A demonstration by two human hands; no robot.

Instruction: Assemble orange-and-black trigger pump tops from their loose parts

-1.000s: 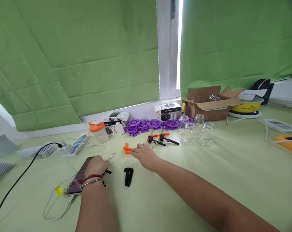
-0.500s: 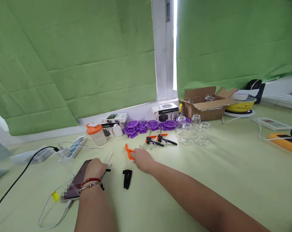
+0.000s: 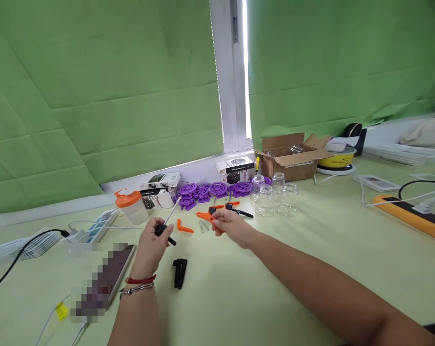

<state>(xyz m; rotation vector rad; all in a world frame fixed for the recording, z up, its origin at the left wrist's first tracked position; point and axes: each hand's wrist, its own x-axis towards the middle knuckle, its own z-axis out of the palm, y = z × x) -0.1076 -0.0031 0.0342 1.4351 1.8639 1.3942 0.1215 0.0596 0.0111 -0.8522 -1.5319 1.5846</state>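
Note:
My left hand (image 3: 150, 247) is closed around a black plastic part with a thin metal rod (image 3: 173, 210) pointing up and away. The fingers of my right hand (image 3: 237, 227) pinch an orange plastic piece (image 3: 205, 217), raised a little over the table. Between the hands lies a bent orange piece (image 3: 184, 228), with small screws (image 3: 203, 225) beside it. Nearer to me rest black plastic pieces (image 3: 180, 273). Just behind my right hand, black-and-orange assemblies with metal rods (image 3: 242, 211) lie partly hidden.
Purple plastic rings (image 3: 217, 189) line the back, by printed boxes (image 3: 159, 198). Glass jars (image 3: 266, 202) stand before an open carton (image 3: 292, 166). At left are an orange-lidded shaker cup (image 3: 131, 206), a power strip (image 3: 102, 226) and a phone (image 3: 109, 278) with cables.
My left hand has lifted the black part with its rod away from beside the phone. My right hand has picked up one orange piece and moved slightly right; another stays behind.

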